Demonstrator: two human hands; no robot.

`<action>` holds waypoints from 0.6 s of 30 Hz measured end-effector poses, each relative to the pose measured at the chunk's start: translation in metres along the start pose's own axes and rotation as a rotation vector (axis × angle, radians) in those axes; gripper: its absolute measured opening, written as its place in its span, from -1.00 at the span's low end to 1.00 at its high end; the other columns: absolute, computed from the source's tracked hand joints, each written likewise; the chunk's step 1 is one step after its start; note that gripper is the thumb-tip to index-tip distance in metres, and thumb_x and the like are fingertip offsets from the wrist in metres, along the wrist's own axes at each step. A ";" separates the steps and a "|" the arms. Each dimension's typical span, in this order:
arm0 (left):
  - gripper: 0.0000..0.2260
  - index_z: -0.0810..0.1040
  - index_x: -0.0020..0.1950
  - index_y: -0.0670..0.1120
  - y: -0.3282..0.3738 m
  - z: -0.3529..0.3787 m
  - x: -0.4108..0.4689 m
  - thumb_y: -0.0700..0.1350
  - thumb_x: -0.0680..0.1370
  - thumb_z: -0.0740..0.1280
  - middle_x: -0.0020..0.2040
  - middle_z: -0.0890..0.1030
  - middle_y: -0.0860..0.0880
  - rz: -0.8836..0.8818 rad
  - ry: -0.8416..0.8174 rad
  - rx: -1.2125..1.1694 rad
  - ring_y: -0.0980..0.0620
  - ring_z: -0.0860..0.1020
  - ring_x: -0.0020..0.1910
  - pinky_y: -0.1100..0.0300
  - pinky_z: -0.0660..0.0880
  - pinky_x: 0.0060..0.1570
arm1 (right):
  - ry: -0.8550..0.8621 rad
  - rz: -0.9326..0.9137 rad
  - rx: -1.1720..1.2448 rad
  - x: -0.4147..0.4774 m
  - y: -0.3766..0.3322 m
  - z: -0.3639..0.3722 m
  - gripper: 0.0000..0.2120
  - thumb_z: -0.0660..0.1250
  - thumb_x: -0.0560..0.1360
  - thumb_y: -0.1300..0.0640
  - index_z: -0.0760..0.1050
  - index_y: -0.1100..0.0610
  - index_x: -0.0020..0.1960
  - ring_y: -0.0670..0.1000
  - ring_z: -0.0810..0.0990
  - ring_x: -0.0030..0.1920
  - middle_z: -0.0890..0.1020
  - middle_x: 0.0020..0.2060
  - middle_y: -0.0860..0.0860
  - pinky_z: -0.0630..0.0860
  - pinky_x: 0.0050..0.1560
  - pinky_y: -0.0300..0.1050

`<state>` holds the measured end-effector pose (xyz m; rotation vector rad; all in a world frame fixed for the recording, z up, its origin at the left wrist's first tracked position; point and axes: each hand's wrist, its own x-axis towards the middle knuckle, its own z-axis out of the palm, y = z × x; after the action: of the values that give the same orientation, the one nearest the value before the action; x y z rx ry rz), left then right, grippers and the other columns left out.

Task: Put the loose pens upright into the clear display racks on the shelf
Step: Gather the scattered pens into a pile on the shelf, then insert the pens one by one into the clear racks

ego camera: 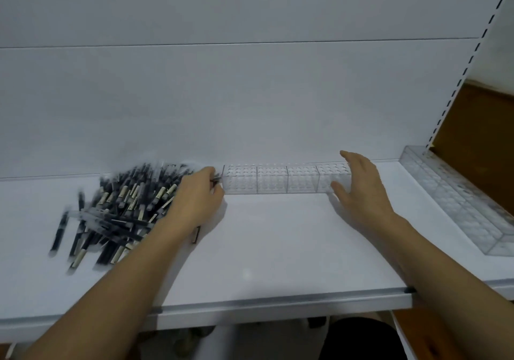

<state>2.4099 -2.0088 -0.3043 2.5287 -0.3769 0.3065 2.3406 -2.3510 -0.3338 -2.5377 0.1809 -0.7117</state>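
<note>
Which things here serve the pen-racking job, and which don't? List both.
Job:
- pile of loose dark-barrelled pens
- row of clear plastic display racks at the back wall
- left hand on the pile
- right hand, open

Not:
- long clear plastic rack along the right edge
- white shelf

1. Pens: showing dark navy/black barrels w/ cream-beige label bands; some w/ clear, frosted-looking sections. Blurred, so finer print isn't readable.
2. Display racks: looking clear/colourless, w/ a regular grid of small holes making a dotted pattern on top.
3. Side rack at right: also reading clear, same dotted grid, greyish smudging in places.
4. Shelf: appearing plain white, no pattern; front edge showing pale grey.
5. Back panel: showing flat pale grey-white.
6. Upright rail: running white w/ a column of black slots, dashed look.
7. Area behind rail: showing brown.
</note>
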 end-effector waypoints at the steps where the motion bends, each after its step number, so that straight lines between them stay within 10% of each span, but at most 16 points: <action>1: -0.77 0.54 0.15 -0.27 -0.004 -0.010 -0.001 -0.16 0.57 0.28 0.02 0.67 -0.22 0.041 -0.004 0.044 -0.08 0.58 -0.11 0.03 0.51 -0.04 | -0.007 -0.067 -0.026 -0.001 -0.008 0.001 -0.36 0.43 0.57 0.10 0.28 0.08 0.59 0.12 0.25 0.55 0.34 0.53 0.11 0.27 0.51 0.03; 8: -0.48 0.25 0.58 -0.13 -0.051 -0.079 -0.018 0.01 0.65 0.23 0.48 0.42 -0.13 0.095 -0.090 0.358 -0.14 0.40 0.42 -0.03 0.41 0.36 | -0.124 -0.337 -0.074 -0.004 -0.097 0.030 -0.45 0.40 0.60 0.05 0.36 0.13 0.53 0.17 0.28 0.52 0.40 0.48 0.13 0.37 0.45 0.20; 18: -0.48 0.28 0.55 -0.14 -0.141 -0.112 -0.044 0.05 0.64 0.21 0.48 0.40 -0.11 -0.062 -0.047 0.404 -0.12 0.36 0.44 -0.06 0.40 0.36 | -0.260 -0.482 -0.056 0.004 -0.203 0.112 -0.52 0.32 0.63 -0.01 0.40 0.11 0.50 0.14 0.32 0.49 0.44 0.44 0.09 0.36 0.45 0.17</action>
<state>2.3998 -1.8246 -0.2955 2.9408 -0.2756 0.3259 2.4012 -2.1281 -0.3151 -2.7215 -0.5212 -0.5402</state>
